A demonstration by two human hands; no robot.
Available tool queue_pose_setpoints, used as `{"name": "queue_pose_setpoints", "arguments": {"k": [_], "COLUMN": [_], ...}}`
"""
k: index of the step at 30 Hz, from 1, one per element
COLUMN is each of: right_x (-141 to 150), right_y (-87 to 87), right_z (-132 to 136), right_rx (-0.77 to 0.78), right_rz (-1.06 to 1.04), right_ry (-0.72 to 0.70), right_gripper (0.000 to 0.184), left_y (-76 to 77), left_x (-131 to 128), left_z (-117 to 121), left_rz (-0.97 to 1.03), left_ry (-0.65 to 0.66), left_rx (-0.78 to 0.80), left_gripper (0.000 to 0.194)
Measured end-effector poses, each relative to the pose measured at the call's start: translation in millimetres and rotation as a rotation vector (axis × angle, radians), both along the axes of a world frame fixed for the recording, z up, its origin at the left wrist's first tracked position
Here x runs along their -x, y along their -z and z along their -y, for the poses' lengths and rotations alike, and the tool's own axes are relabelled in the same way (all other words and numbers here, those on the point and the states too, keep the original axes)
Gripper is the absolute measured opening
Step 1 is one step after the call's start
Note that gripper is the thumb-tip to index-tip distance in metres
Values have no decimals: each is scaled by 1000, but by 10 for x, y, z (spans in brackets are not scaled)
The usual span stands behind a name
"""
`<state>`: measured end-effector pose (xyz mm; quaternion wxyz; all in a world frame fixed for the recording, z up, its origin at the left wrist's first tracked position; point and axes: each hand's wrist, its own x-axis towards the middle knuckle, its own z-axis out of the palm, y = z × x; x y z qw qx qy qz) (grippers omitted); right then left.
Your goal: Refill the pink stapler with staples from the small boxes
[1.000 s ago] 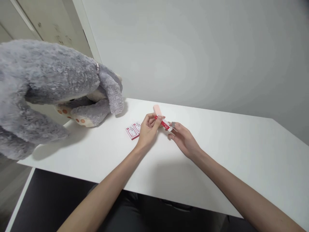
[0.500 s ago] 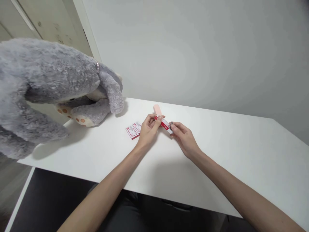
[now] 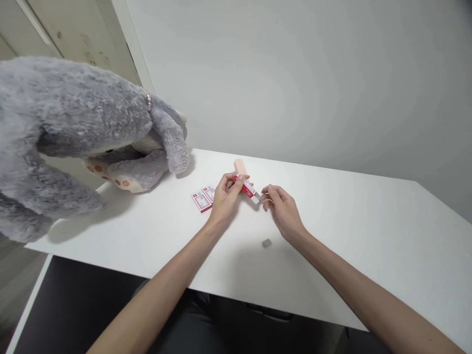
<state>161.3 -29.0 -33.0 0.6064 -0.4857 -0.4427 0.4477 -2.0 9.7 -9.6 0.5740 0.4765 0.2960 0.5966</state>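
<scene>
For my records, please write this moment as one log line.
left hand: holds red-and-white box | right hand: near box's lower end, contact unclear | gray piece: on table | pink block: beyond box

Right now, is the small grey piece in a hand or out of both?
Out of both: the grey piece lies on the white table, apart from the left hand and right hand.

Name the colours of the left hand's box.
The box is red and white, best seen in the head view.
</scene>
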Motion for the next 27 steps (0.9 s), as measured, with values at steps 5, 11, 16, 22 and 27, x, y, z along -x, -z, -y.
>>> {"name": "queue_pose_setpoints", "arguments": {"k": [5,11,16,22,27], "right_x": [-212,-465,-396,-291,-313], "right_y": [-113,-334,-448,-324,-182], "right_z": [-1,57,178,175,95], "right_rx": [-30,-47,23,-54,-12], "right_rz": [321,612,845,723,369], "right_ry": [-143,-907,-1067,-912,-843], "right_gripper": [39,32,42,20,21], "left_y": [-8,-7,-8,-19,-21], "left_x": [10,26,30,30,29], "left_z": [8,8,9,9,5], "left_rz": [80,156,169,158,133], "left_ry": [18,59,63,78,94], "left_rx": [102,146,164,169,152], "left_gripper": [38,36,38,40,43]}}
